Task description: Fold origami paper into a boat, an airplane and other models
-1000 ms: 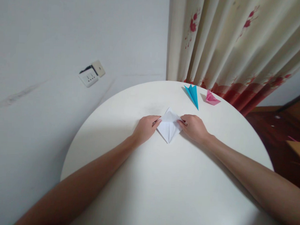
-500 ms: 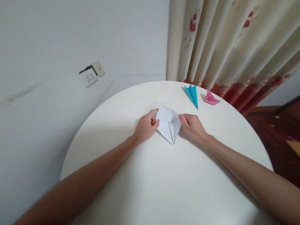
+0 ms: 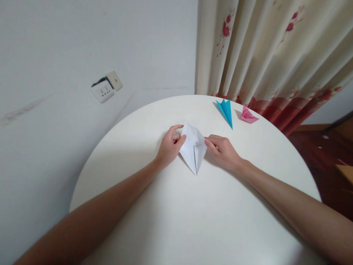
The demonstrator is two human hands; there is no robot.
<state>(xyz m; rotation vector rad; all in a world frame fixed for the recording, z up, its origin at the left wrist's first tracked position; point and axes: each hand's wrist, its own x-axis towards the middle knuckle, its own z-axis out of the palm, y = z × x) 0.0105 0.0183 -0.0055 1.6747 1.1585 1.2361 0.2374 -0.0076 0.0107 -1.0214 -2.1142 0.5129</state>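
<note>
On the round white table (image 3: 190, 225), the left hand (image 3: 168, 145) and right hand (image 3: 223, 151) are pinching opposite edges of a folded white paper (image 3: 193, 148), while blue (image 3: 226, 111) and pink (image 3: 248, 115) paper folds are lying near the curtain (image 3: 268, 54).

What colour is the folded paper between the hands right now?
White: the folded paper, pinched by the left hand and right hand, in the head view.

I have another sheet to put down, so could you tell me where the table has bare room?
The near half of the round table is bare, between the forearms. Crowded spots: the white folded paper and the far edge with the blue and pink pieces.
</note>
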